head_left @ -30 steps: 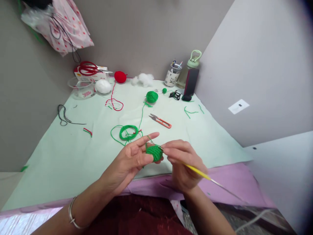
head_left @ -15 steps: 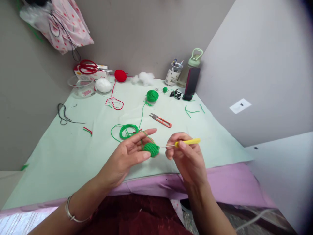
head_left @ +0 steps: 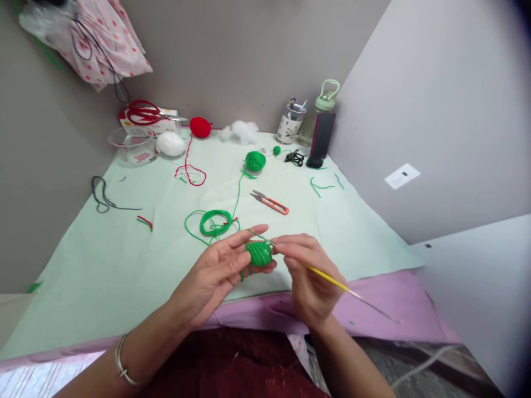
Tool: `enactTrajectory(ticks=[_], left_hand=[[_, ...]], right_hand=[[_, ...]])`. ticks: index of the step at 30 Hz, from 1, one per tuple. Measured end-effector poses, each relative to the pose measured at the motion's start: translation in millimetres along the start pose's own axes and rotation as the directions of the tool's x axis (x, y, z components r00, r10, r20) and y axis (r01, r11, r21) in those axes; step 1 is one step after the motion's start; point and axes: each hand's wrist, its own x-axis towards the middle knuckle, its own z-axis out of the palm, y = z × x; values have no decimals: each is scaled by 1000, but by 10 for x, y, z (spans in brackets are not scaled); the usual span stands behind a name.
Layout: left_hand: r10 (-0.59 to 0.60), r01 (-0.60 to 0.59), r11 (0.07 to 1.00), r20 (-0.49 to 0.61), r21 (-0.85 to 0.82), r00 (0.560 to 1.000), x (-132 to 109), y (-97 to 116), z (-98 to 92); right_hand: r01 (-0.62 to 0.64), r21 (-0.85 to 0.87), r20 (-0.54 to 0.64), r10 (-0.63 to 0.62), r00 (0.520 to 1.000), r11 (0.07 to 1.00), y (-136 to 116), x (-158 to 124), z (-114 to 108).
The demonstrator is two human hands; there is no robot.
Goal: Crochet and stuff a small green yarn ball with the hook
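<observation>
My left hand [head_left: 218,271] pinches a small green crocheted piece [head_left: 259,254] between thumb and fingers, with the index finger stretched out and green yarn running over it. My right hand [head_left: 305,271] grips a yellow-handled crochet hook [head_left: 332,281], its tip at the top edge of the piece and its handle pointing back to the lower right. The green yarn leads from the piece to a loose coil [head_left: 214,222] on the pale green cloth [head_left: 124,260] and on to a green yarn ball [head_left: 255,161].
Orange thread snips [head_left: 271,202] lie just beyond my hands. Farther back are a red yarn ball [head_left: 200,127], white stuffing [head_left: 240,131], a white ball [head_left: 170,143], red scissors [head_left: 145,113] on a box, a pen cup [head_left: 289,128], a bottle [head_left: 317,119] and a phone [head_left: 320,139].
My right hand swung the hook round, handle now pointing lower right instead of right, and brought its tip back onto the green piece. My left hand kept its hold.
</observation>
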Motion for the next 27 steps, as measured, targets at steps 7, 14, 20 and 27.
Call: enactTrajectory(ticks=[7, 14, 20, 27], left_hand=[[-11, 11, 999, 2, 38, 1000, -23, 59, -76], [63, -72, 941, 38, 330, 997, -18, 41, -75], [78, -59, 861, -17, 505, 997, -38, 48, -20], [137, -130, 768, 38, 627, 990, -27, 122, 26]], right_hand=[[-344, 448, -3, 386, 923, 826, 29, 92, -132], [-372, 514, 147, 348, 926, 773, 27, 101, -85], [-369, 447, 192, 316, 929, 815, 75, 53, -70], [-549, 594, 299, 472, 829, 588, 70, 158, -78]])
